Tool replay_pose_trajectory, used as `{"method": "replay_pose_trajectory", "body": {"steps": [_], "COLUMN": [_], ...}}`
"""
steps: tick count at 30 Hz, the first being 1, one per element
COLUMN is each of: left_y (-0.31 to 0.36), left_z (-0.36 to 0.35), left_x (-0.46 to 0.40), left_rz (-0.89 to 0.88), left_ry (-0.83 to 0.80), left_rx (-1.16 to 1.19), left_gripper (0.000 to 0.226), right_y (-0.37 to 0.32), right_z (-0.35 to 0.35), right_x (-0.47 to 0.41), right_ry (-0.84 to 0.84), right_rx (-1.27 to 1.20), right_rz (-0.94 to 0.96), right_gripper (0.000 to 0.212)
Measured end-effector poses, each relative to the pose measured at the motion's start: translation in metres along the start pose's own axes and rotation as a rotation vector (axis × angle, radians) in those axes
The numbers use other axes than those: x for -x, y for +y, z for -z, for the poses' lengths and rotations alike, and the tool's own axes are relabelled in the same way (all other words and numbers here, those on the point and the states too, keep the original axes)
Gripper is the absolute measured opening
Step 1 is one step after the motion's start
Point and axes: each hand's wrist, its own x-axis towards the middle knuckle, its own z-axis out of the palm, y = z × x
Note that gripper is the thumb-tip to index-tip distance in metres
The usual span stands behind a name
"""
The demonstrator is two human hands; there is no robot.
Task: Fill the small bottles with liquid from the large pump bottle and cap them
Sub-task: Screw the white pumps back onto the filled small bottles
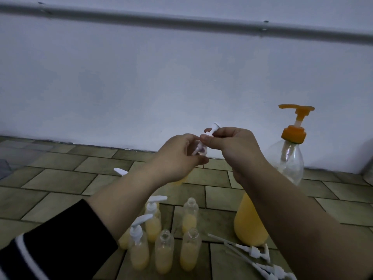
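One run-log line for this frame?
left hand: holds small bottle | right hand: fitting white pump cap | loose caps: floor

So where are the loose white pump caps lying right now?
In the head view, the loose pump caps lie on the tiled floor at lower right, in front of the large pump bottle.

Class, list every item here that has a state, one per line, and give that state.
Large clear pump bottle with orange pump: upright, partly full of yellow liquid.
Small clear bottle held up: gripped by left hand, white pump cap being fitted by right hand.
Front three small bottles: one capped, two open.
Loose white pump caps: lying on the floor.
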Motion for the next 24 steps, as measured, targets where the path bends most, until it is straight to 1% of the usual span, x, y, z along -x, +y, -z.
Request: {"method": "replay_pose_trajectory", "body": {"steps": [2,3,4,6,7,8,9,11,13,14,17,19,21,22,23,24], "left_y": [-0.003,-0.006,-0.009,-0.018,-0.024,-0.03,-0.036,-0.046,-0.051,-0.052,-0.057,-0.062,-0.066,-0.068,-0.072,-0.074], "left_z": [-0.003,-0.005,-0.007,-0.012,-0.015,-0.018,-0.022,-0.028,-0.034,-0.036,-0.04,-0.043,-0.045,-0.046,-0.047,-0.047], "left_x": [-0.007,-0.01,-0.014,-0.023,-0.029,-0.034,-0.039,-0.046,-0.048,-0.048,-0.051,-0.053,-0.051,-0.05,-0.05,-0.048], "left_rz": [-0.021,-0.02,-0.01,0.032,0.065,0.107,0.155,0.262,0.368,0.41,0.487,0.54,0.58,0.595,0.605,0.613], "left_ry": [-0.001,-0.001,0.006,0.025,0.032,0.031,0.013,-0.076,-0.177,-0.217,-0.277,-0.289,-0.291,-0.3,-0.309,-0.314], "left_rx": [-0.056,-0.052,-0.045,-0.04,-0.026,-0.017,-0.027,-0.081,-0.124,-0.149,-0.235,-0.205,-0.16,-0.147,-0.138,-0.131], "left_gripper": [0.025,0.026,0.026,0.027,0.028,0.029,0.029,0.027,0.029,0.032,0.044,0.047,0.049,0.056,0.06,0.056], "right_y": [0.003,0.003,0.003,0.005,0.006,0.009,0.013,0.026,0.046,0.056,0.088,0.108,0.13,0.143,0.153,0.164], "right_z": [-0.001,0.002,0.008,0.021,0.028,0.034,0.039,0.049,0.062,0.07,0.093,0.106,0.115,0.119,0.122,0.125], "right_x": [0.0,0.0,0.0,0.004,0.01,0.018,0.029,0.05,0.067,0.074,0.09,0.101,0.109,0.113,0.115,0.117], "right_ry": [0.034,0.039,0.039,0.041,0.059,0.093,0.133,0.199,0.232,0.244,0.283,0.32,0.326,0.317,0.285,0.228], "right_rx": [0.019,0.081,0.195,0.536,0.665,0.718,0.707,0.654,0.663,0.677,0.737,0.765,0.83,0.868,0.91,0.96], "right_rz": [0.012,0.035,0.068,0.169,0.246,0.33,0.405,0.552,0.642,0.655,0.614,0.551,0.437,0.347,0.27,0.21], "right_gripper": [0.017,0.021,0.027,0.037,0.037,0.034,0.029,0.018,0.011,0.01,0.01,0.015,0.021,0.027,0.032,0.035]}}
